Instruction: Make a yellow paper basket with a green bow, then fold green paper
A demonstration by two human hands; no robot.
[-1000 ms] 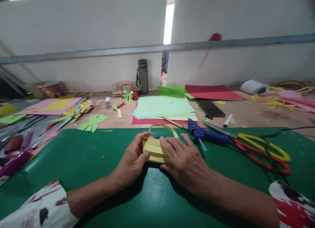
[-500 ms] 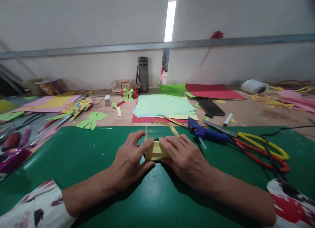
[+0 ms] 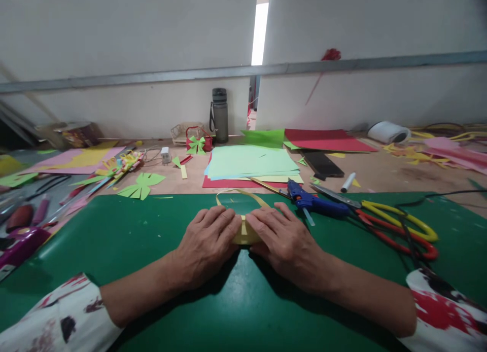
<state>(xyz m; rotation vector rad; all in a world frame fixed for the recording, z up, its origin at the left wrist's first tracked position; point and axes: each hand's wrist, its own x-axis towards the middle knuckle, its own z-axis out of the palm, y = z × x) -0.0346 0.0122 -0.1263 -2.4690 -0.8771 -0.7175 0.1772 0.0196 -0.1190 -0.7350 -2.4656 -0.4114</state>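
Green mat (image 3: 114,240): left hand (image 3: 205,243), right hand (image 3: 283,240) flat, grip spread, covering most of yellow paper (image 3: 243,231).

No text, label, brand or number can be read. The tin (image 3: 78,135) at far left has a printed wrap, but it is too blurred to read.

A craft workshop is showing here — coloured paper sheets (image 3: 253,162), scissors (image 3: 395,225), a glue gun (image 3: 310,204) crowding the green cutting mat (image 3: 133,230).
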